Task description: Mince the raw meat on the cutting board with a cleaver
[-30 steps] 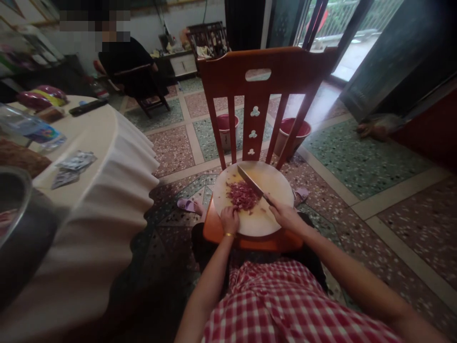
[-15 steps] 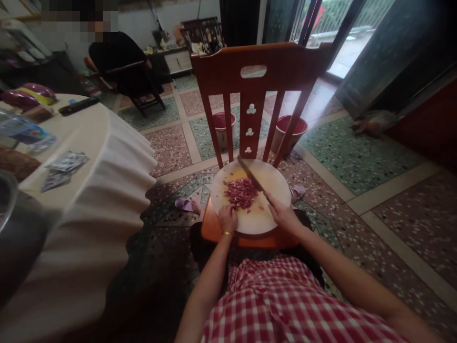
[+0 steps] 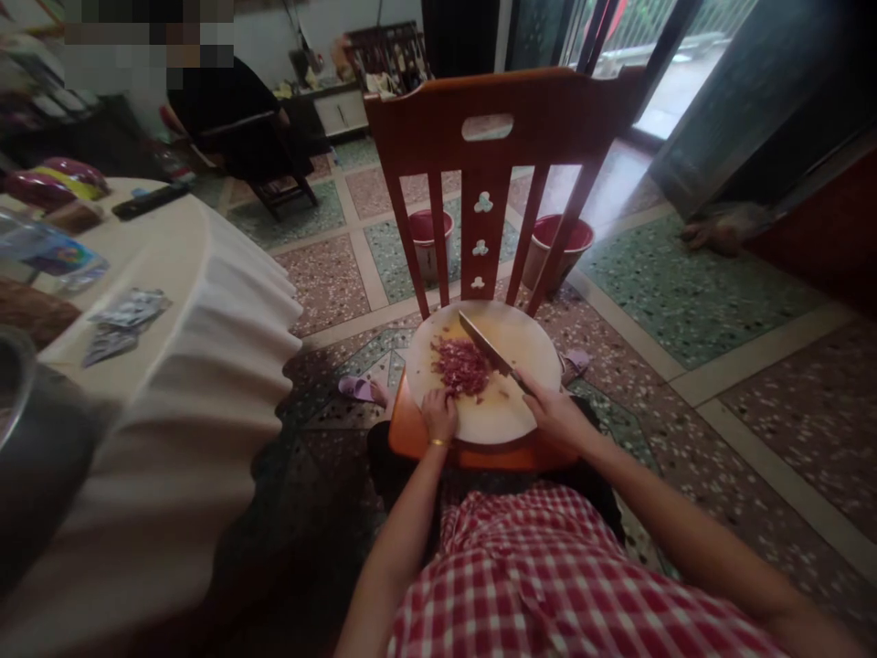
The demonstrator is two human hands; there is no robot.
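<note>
A round pale chopping board (image 3: 521, 343) lies on the seat of a red-brown wooden chair (image 3: 490, 137) in front of me. A heap of chopped red meat (image 3: 460, 365) sits on the board's left half. My right hand (image 3: 552, 413) is closed round the handle of a knife (image 3: 485, 344), whose blade slants up-left along the heap's right side. My left hand (image 3: 439, 413), with a gold bangle on the wrist, rests curled on the board's near edge, just below the meat.
A round table (image 3: 178, 302) with a white cloth stands at my left, bearing packets, a remote and a metal bowl (image 3: 27, 429). Two red buckets (image 3: 558, 247) stand behind the chair. A person in black sits far left. Patterned tiled floor all around.
The knife blade has shifted slightly over the meat heap between frames. My left hand stays at the board's near edge. The view has drifted a little.
</note>
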